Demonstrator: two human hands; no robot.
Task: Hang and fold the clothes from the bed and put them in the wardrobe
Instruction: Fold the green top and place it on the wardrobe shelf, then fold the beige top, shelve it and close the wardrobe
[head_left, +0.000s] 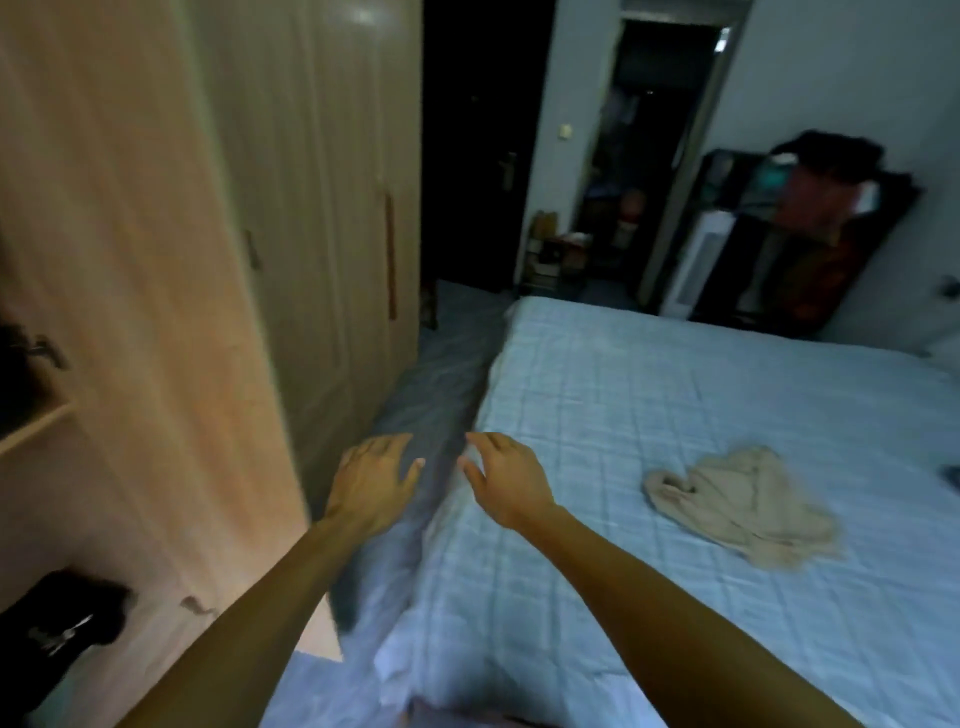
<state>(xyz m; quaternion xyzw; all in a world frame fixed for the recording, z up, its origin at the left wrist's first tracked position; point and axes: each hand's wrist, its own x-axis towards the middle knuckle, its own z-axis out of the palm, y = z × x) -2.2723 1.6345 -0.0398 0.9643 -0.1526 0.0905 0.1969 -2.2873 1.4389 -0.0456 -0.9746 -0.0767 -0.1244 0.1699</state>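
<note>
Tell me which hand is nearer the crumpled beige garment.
The right hand, open above the blue quilted bed's edge; the left hand hangs farther off, over the gap beside the wooden wardrobe.

Dim, bluish light; glare on the wardrobe (322, 156) top — motion blur, edges bowed.

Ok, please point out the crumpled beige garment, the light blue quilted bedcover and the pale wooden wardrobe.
crumpled beige garment (743, 506): head view, its middle.
light blue quilted bedcover (649, 395): head view, bare part.
pale wooden wardrobe (327, 166): head view, door panel.
</note>
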